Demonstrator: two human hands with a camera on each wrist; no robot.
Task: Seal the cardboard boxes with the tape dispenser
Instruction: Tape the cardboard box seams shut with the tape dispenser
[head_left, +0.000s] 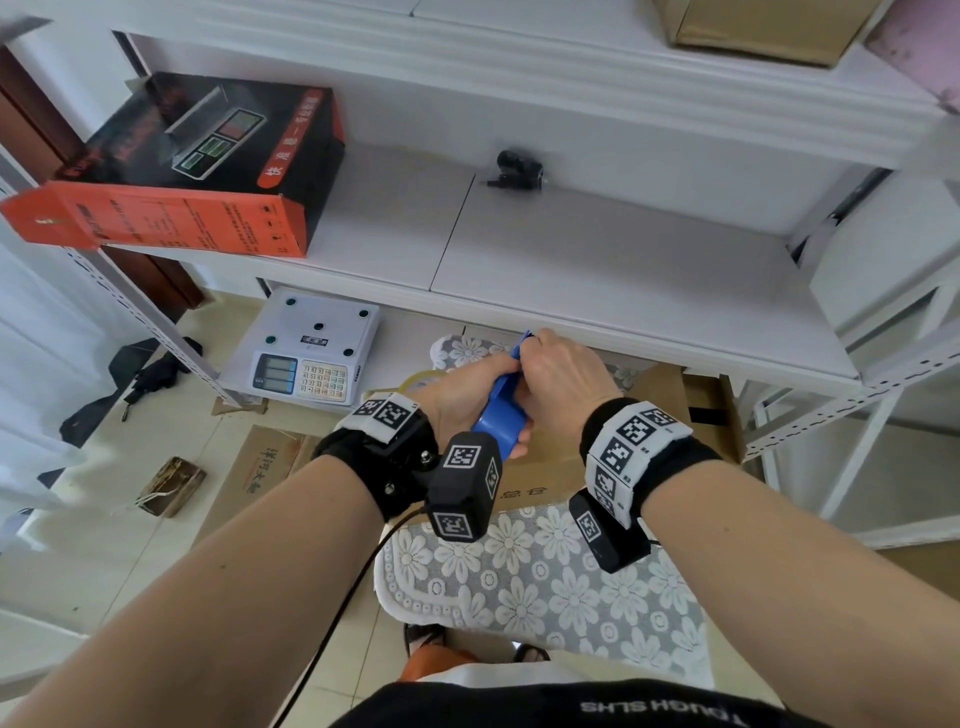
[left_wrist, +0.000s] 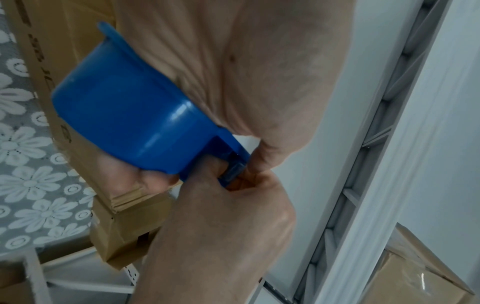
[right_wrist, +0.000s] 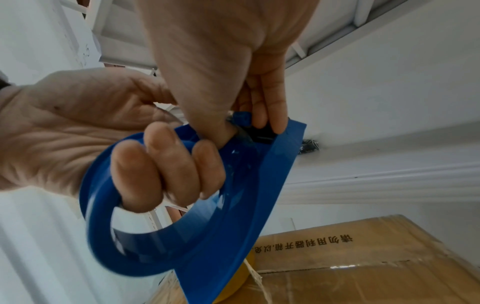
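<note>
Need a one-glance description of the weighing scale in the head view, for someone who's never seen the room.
Find the white shelf unit in front of the person. Under its lower board, to the left, the weighing scale sits flat on the tiled floor. It is a white square platform with dark dots and a keypad with display windows, unlike the brown cardboard box nearby.

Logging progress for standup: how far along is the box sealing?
Done: nothing visibly sealed with this dispenser yet. In hand: left hand grips the blue tape dispenser, right hand pinches at its cutter end, above the cardboard box. Left: taping the box.
</note>
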